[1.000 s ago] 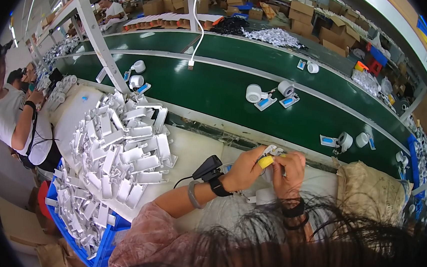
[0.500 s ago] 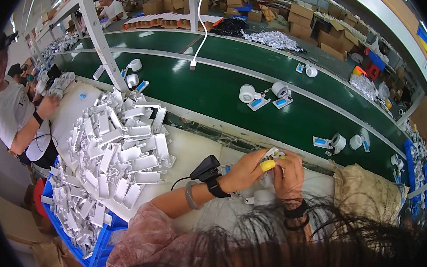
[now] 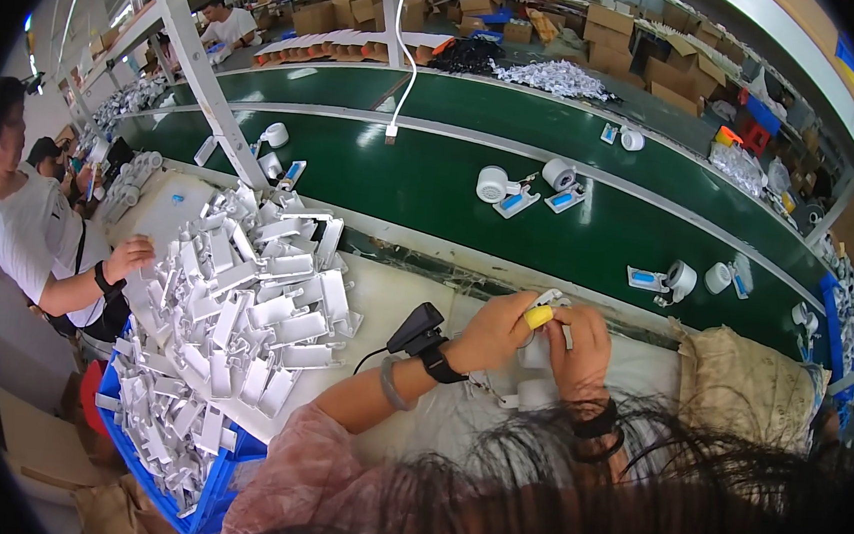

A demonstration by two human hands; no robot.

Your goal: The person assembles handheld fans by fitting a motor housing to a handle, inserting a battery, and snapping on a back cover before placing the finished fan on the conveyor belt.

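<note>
Both hands meet above the near worktable. My left hand is closed on a small white plastic part, and a yellow cover or wrap shows at its thumb tip. My right hand pinches at the same part from the right, its fingertips close to the yellow piece. What lies between the fingertips is too small to make out. Below the hands, a white round housing rests on the table, partly hidden by hair and wrists. A small metal-looking link lies left of it.
Left of my arm lies a heap of white plastic covers, above a blue bin full of similar pieces. Ahead, a green conveyor carries white round lamp-like units. A cloth sack sits right. A co-worker stands left.
My hands stay together with the white part, the grip hardly altered. The co-worker's hand has moved from the round white parts toward the heap of covers. The view has shifted slightly.
</note>
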